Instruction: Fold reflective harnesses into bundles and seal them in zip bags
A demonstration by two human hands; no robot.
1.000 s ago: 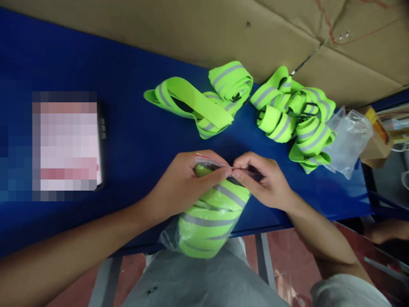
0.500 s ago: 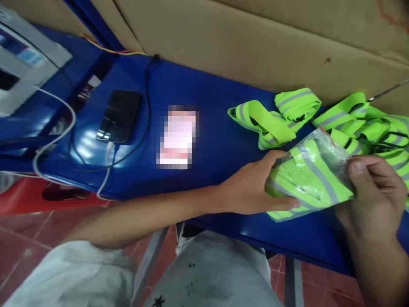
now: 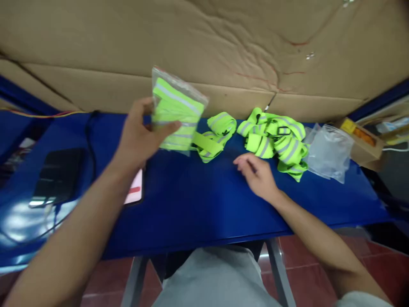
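Note:
My left hand (image 3: 140,132) grips a clear zip bag (image 3: 180,113) from its left side, thumb across the front. Folded neon-yellow reflective straps with silver stripes fill the bag, which is held up above the back of the table. My right hand (image 3: 257,175) hovers over the blue tabletop with nothing in it, its fingers loosely bent and a little apart. Just behind that hand lies a heap of loose reflective straps (image 3: 277,138) with black buckles. A smaller rolled strap (image 3: 220,132) rests between the bag and the heap.
Flat clear plastic bags (image 3: 330,151) are stacked right of the heap, beside a small cardboard box (image 3: 364,143). On the left are a black power bank (image 3: 59,175) with cables and a phone (image 3: 136,187) partly behind my left forearm. A cardboard wall (image 3: 128,85) closes the back.
My right hand has let go of the bag. My left hand has lifted the filled bag up and away from it. The view has turned right, bringing the flat bags and box into sight.

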